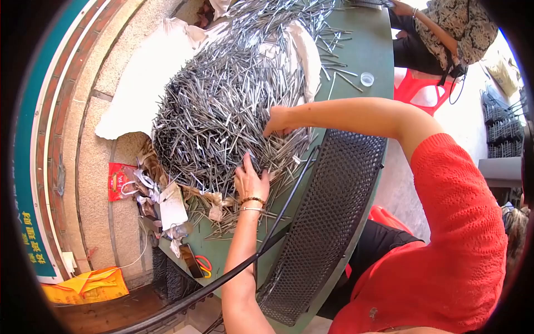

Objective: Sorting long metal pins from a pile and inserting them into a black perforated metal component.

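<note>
A large heap of thin grey metal rods (217,111) lies on a green table (356,50), partly on a white sack (147,72). My left hand (251,182), with a beaded bracelet and a bangle at the wrist, rests on the heap's near edge. Its thumb and fingers are apart, and I make out no rod held between them. Farther off and to the right, my right hand (278,121) reaches into the rods, fingers bent down and closed on some of them. Its fingertips are partly hidden. Beside the heap lies a curved black perforated metal panel (334,206).
A long black bar (222,278) crosses over the near table edge. Scissors with orange handles (204,266) lie at the near left by paper scraps and a red packet (119,182). A clear plastic cup (367,79) stands at the right. Another person (456,33) sits at the far right.
</note>
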{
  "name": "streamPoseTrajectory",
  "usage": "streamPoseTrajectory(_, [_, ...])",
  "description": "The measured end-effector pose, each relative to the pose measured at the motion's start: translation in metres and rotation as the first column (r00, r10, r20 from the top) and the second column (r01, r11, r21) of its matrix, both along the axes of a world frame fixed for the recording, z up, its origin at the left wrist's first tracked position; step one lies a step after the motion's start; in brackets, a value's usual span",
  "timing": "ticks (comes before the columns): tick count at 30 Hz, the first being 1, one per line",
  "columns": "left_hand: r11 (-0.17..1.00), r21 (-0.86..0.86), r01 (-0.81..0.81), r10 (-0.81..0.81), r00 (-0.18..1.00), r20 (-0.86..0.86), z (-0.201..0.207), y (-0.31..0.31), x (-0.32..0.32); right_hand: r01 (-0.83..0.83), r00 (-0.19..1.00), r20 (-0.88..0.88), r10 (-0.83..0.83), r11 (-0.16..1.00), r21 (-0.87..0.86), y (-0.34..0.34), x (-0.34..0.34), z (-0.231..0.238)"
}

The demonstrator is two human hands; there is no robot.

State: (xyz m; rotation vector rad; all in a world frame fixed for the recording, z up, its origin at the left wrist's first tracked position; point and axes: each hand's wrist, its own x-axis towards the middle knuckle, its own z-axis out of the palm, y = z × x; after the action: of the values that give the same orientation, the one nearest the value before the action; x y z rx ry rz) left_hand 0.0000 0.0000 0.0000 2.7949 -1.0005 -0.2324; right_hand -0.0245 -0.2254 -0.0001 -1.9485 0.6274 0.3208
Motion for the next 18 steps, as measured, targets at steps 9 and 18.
streamPoseTrajectory(9, [0.984,-0.178,0.011,-0.021,0.998,-0.051,-0.008,-0.004,0.004,0.173,0.982,-0.135,-0.131,0.911,0.373,0.028,0.011,-0.010])
streamPoseTrajectory(18, [0.971,-0.239,0.012,-0.029,0.997,-0.069,0.004,-0.019,0.005,0.308,0.951,-0.204,-0.233,0.795,0.522,0.045,0.017,-0.011])
